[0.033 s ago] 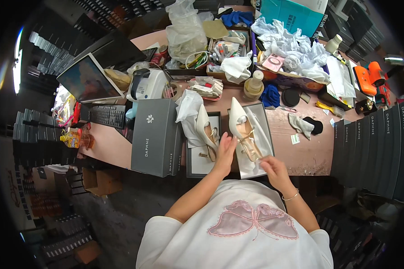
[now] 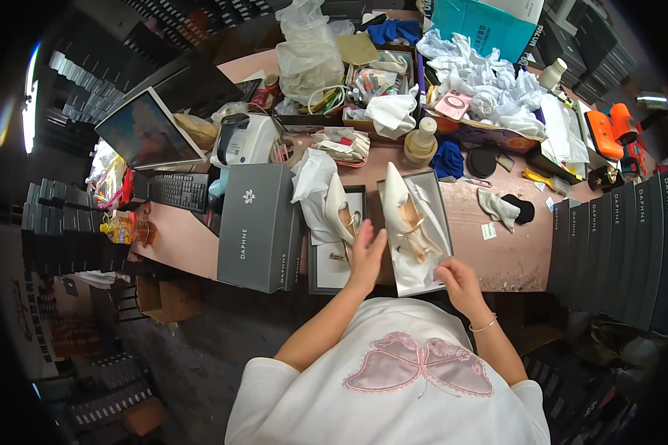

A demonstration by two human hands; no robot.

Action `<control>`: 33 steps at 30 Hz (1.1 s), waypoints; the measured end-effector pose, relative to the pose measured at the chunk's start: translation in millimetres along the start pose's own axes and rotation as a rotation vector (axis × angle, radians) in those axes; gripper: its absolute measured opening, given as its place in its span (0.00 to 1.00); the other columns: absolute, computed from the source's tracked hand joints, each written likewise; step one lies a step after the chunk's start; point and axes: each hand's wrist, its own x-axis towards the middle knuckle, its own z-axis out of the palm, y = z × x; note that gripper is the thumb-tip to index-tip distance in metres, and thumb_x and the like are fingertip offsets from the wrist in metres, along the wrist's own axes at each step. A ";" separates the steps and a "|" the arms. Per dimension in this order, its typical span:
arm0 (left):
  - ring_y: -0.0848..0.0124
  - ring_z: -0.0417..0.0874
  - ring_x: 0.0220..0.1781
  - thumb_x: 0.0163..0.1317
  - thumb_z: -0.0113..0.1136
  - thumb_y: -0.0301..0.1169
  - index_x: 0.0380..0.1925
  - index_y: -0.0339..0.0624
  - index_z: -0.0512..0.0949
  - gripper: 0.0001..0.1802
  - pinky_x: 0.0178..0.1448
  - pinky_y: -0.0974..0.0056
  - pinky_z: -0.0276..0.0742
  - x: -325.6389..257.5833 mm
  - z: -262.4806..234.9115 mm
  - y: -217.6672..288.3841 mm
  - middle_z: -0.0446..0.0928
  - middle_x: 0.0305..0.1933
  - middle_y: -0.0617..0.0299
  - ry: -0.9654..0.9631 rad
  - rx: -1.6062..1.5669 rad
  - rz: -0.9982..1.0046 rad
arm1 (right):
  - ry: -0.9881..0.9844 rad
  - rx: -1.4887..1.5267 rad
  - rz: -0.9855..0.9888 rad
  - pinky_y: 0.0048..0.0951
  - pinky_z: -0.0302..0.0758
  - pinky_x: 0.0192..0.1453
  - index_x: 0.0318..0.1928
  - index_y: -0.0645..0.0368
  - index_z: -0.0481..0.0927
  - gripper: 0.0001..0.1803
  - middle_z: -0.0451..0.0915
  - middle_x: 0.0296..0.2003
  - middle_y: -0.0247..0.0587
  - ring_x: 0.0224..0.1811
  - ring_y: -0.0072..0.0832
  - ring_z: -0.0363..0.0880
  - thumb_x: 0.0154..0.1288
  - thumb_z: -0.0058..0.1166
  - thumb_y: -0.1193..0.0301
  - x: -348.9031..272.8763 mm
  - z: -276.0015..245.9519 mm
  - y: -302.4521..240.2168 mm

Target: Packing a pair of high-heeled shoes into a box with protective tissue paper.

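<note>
Two pale cream pointed slingback shoes lie toes away from me in open grey shoe boxes. The right shoe (image 2: 401,204) rests on white tissue paper (image 2: 417,276) in the right box (image 2: 444,215), its thin strap and heel toward me. The left shoe (image 2: 337,199) lies partly over the left box (image 2: 316,274), with crumpled tissue beside it. My left hand (image 2: 365,258) is open between the shoes, fingers apart, covering the left shoe's back part. My right hand (image 2: 460,285) is closed at the right box's near right corner, by the tissue; what its fingertips pinch is hidden.
A closed grey shoebox (image 2: 256,226) stands left of the open boxes, near a keyboard (image 2: 178,190) and monitor (image 2: 148,130). Stacked shoeboxes (image 2: 620,237) wall the right side. Behind are a pump bottle (image 2: 421,141), a blue cloth (image 2: 448,159) and a tray of crumpled paper (image 2: 490,81).
My left hand has drawn left, off the right shoe, with fingers spreading. The right shoe's heel end has settled lower in the box. My right hand has shifted slightly right.
</note>
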 end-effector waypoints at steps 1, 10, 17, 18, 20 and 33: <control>0.66 0.65 0.65 0.63 0.60 0.40 0.67 0.38 0.55 0.38 0.64 0.65 0.62 4.3 -16.7 -3.4 0.64 0.64 0.50 0.107 -0.027 0.031 | 0.041 0.106 0.021 0.26 0.75 0.42 0.40 0.65 0.77 0.06 0.80 0.34 0.38 0.37 0.23 0.79 0.67 0.49 0.76 0.4 0.8 0.2; 0.74 0.79 0.33 0.61 0.60 0.34 0.60 0.36 0.63 0.29 0.39 0.70 0.74 68.7 -100.9 -69.1 0.78 0.36 0.59 -0.023 0.217 -0.201 | -0.191 0.132 0.053 0.23 0.76 0.38 0.45 0.66 0.79 0.11 0.76 0.36 0.42 0.33 0.22 0.77 0.65 0.46 0.77 27.4 49.6 21.1; 0.70 0.79 0.42 0.58 0.62 0.32 0.62 0.34 0.61 0.34 0.45 0.68 0.74 43.7 -85.0 -41.2 0.76 0.45 0.56 0.027 0.080 -0.093 | -0.041 -0.433 -0.287 0.39 0.75 0.45 0.44 0.68 0.78 0.20 0.77 0.38 0.53 0.40 0.48 0.78 0.60 0.59 0.63 77.4 90.8 30.5; 0.68 0.79 0.43 0.57 0.63 0.34 0.63 0.33 0.59 0.36 0.46 0.67 0.74 47.5 -80.8 -46.4 0.76 0.46 0.54 0.069 0.117 -0.130 | -0.019 -0.516 -0.327 0.40 0.75 0.45 0.44 0.68 0.78 0.19 0.77 0.38 0.53 0.40 0.49 0.77 0.59 0.59 0.63 84.7 95.2 37.3; 0.66 0.79 0.46 0.56 0.65 0.37 0.65 0.33 0.56 0.42 0.49 0.66 0.74 49.6 -69.2 -48.9 0.76 0.48 0.52 0.155 0.186 -0.214 | -0.123 -0.530 -0.352 0.40 0.75 0.40 0.42 0.66 0.79 0.16 0.77 0.36 0.53 0.36 0.47 0.78 0.58 0.60 0.66 84.2 98.1 39.2; 0.68 0.75 0.50 0.58 0.54 0.29 0.63 0.41 0.56 0.33 0.47 0.63 0.76 -8.3 -26.2 -21.1 0.70 0.52 0.57 0.062 -0.315 -0.080 | -0.178 -0.525 -0.270 0.42 0.75 0.39 0.37 0.66 0.77 0.18 0.78 0.35 0.53 0.35 0.46 0.79 0.58 0.59 0.61 80.3 96.7 18.2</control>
